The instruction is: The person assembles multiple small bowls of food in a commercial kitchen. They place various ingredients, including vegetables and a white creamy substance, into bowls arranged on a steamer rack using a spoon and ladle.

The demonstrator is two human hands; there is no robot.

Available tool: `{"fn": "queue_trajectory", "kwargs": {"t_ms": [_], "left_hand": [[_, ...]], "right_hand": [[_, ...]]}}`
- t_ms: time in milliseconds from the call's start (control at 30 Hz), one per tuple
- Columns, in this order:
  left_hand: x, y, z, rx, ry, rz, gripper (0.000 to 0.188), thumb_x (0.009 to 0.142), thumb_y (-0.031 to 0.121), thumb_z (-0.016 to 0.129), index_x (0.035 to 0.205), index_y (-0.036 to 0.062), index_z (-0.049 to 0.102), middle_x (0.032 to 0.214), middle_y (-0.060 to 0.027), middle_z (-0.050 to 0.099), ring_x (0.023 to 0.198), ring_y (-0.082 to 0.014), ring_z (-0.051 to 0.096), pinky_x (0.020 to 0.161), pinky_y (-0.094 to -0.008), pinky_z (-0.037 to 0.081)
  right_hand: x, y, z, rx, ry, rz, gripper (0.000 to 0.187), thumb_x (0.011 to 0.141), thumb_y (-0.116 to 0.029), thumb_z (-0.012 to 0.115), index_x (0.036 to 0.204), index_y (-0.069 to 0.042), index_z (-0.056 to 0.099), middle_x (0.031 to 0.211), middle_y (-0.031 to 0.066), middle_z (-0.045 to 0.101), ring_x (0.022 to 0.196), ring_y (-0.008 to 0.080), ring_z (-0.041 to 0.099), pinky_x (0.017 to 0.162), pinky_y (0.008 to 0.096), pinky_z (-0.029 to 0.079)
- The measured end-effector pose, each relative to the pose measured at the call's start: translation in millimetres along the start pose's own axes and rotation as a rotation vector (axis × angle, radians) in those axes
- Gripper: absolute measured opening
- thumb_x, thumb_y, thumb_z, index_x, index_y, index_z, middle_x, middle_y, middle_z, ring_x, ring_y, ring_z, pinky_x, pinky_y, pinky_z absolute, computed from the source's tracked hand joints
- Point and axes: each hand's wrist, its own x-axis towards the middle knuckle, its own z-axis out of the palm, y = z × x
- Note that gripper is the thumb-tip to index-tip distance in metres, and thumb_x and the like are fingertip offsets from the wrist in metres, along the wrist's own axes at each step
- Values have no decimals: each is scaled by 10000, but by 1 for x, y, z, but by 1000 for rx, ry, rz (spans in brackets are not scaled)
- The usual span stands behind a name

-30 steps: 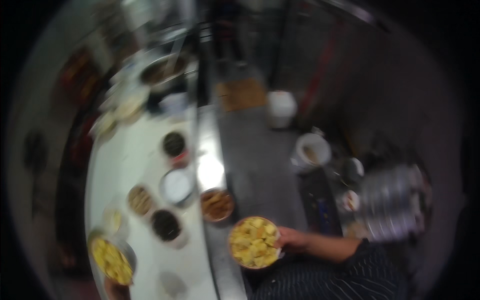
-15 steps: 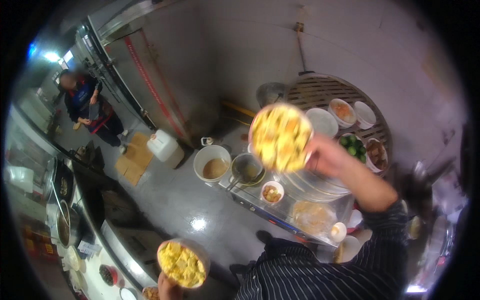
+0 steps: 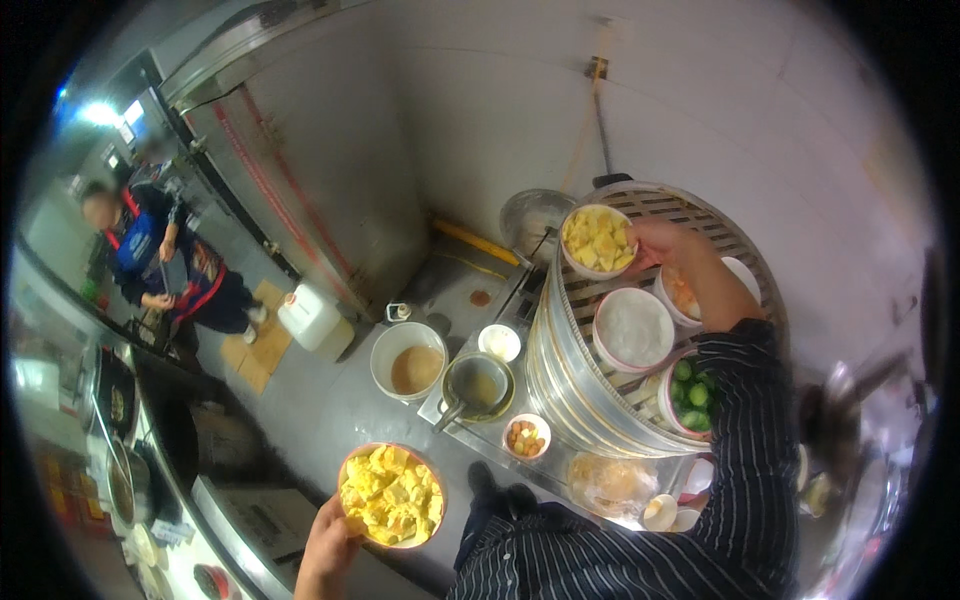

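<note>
Although the left hand (image 3: 332,540) is well apart from the steamer stack (image 3: 560,375), off to its left, its grip looks firm: fingers around the outside of a round bowl (image 3: 434,466) heaped with yellow chunks (image 3: 392,495). Bowl probably stiff, moderately heavy when full; chunks look soft and loose, so a tilt could spill them. Best hold: low on the wall, palm underneath; rim may be slick.

Right hand (image 3: 658,243) grips the right side of a second bowl (image 3: 577,264), similarly filled, over the left edge of the stack's slatted top. Resting or held clear: cannot tell. Crowding it on the stack: a pale bowl (image 3: 604,350), contents unclear; a bowl of green pieces (image 3: 666,405); a bowl of orange food (image 3: 667,300), partly behind the forearm.

Just left of the stack: small bowl of brown and yellow pieces (image 3: 527,455), long-handled strainer (image 3: 477,385). Farther left, white bucket (image 3: 383,367), then plastic jug (image 3: 312,318). Farthest from the stack, a co-worker (image 3: 165,250) stands by flattened cardboard (image 3: 255,340).
</note>
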Motion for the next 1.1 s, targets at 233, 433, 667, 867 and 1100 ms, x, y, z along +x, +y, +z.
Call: {"fn": "queue_trajectory", "kwargs": {"t_ms": [233,433,667,867,1100], "left_hand": [[90,67,1,133,-147,-70,644,860,206,595,1422,-48,408,1177,-129,645,977,-200,670,776,-346,584],[212,131,67,50,-506,-2,410,943,175,515,1275,-64,496,1094,-194,659,896,-270,692,801,-423,608],[356,182,231,342,-624,67,306,935,213,523,1145,8,610,942,-124,709,799,-184,698,684,-269,553],[436,151,307,560,-563,47,253,886,227,552,1000,8,609,848,-102,687,672,-136,667,510,-229,478],[465,117,301,729,-522,-16,159,878,220,589,892,65,619,781,-73,651,622,-146,648,495,-250,485]], "right_hand": [[-9,-14,19,-529,20,76,328,873,-71,573,1187,4,631,1079,145,694,945,264,707,802,377,598],[-135,-39,77,-1024,606,-445,361,923,-122,603,1260,8,611,1172,139,674,1045,202,655,912,331,527],[-317,36,202,-630,458,-496,255,915,-65,661,1166,-25,684,1015,104,737,885,147,706,767,298,559],[-383,100,293,-655,404,-369,269,881,-132,722,1129,-28,706,1053,122,731,909,258,713,827,349,567],[-415,151,315,-399,476,-360,294,962,-103,600,1239,-12,640,1108,138,704,1027,242,680,858,341,576]]}}
